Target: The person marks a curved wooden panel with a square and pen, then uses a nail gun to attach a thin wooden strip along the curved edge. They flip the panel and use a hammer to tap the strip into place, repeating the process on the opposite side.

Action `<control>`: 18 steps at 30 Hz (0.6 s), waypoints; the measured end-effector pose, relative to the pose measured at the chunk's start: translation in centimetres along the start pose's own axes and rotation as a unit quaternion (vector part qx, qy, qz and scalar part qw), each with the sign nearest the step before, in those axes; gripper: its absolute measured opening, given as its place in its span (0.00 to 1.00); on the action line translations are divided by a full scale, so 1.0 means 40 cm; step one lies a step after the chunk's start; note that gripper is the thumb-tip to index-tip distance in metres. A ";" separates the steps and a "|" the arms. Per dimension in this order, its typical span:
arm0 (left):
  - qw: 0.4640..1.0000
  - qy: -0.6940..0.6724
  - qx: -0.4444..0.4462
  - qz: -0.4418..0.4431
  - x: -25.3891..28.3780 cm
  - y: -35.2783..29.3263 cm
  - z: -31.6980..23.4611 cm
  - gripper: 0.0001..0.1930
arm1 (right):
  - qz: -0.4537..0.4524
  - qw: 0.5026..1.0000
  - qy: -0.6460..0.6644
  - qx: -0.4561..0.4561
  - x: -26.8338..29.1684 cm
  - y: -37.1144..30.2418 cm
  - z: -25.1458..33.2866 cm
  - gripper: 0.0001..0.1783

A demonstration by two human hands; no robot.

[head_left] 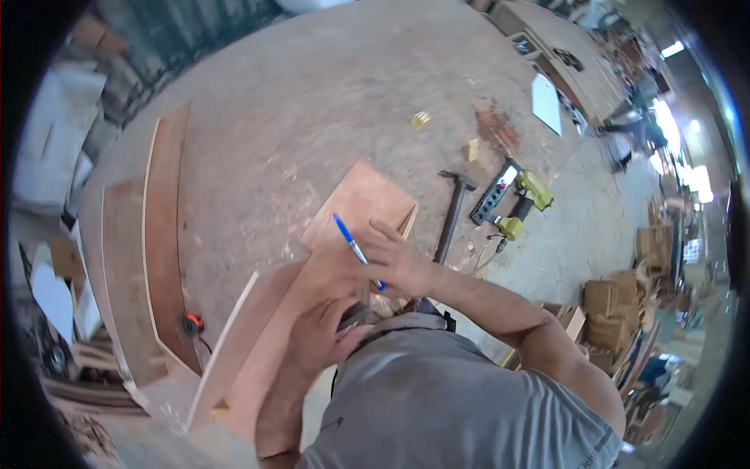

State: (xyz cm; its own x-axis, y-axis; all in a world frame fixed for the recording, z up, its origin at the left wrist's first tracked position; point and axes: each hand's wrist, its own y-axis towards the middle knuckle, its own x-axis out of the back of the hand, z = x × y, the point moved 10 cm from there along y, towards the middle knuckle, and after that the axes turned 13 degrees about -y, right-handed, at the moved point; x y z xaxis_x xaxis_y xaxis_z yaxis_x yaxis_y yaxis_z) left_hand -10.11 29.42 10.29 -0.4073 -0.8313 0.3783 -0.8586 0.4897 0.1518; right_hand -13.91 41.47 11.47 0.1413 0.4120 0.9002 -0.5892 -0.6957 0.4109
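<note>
A blue pen (348,238) is held in my right hand (402,266), its fingers closed around it above a plywood board assembly (361,199). My left hand (319,332) is close to my waist at the near end of the wood, with curled fingers around a small greyish piece (355,314) that I cannot make out. A long plywood panel with a raised edge (248,336) runs under and beside my left forearm. Just right of the assembly, a hammer (453,215) lies on the floor, and beyond it a yellow-green and black nail gun (516,199).
Long boards (164,234) stand at the left, beside a red and black tape measure (192,323). Small wood-coloured pieces (420,119) lie on the concrete floor (312,102). Wood blocks (609,313) are stacked at right; another person (641,129) is farther off.
</note>
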 end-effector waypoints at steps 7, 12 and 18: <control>0.980 -0.049 0.061 -0.181 0.002 -0.051 0.051 0.29 | -0.072 0.954 0.056 -0.285 0.046 -0.282 -0.294 0.16; 0.964 0.090 0.233 0.088 -0.209 -0.054 0.174 0.19 | -0.076 0.815 0.051 -0.573 -0.036 -0.448 -0.660 0.17; 0.983 0.134 0.123 -0.007 -0.231 -0.015 0.226 0.14 | -0.044 0.813 0.026 -0.580 -0.230 -0.505 -1.019 0.24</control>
State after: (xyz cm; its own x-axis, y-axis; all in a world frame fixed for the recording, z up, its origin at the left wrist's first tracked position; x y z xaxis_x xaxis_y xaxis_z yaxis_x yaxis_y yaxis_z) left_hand -8.65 34.43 -1.55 -0.3271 -0.7218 0.6100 -0.9261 0.3733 -0.0549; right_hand -35.73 75.72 -10.99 0.2066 0.4758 0.8549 -0.9368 0.3483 0.0326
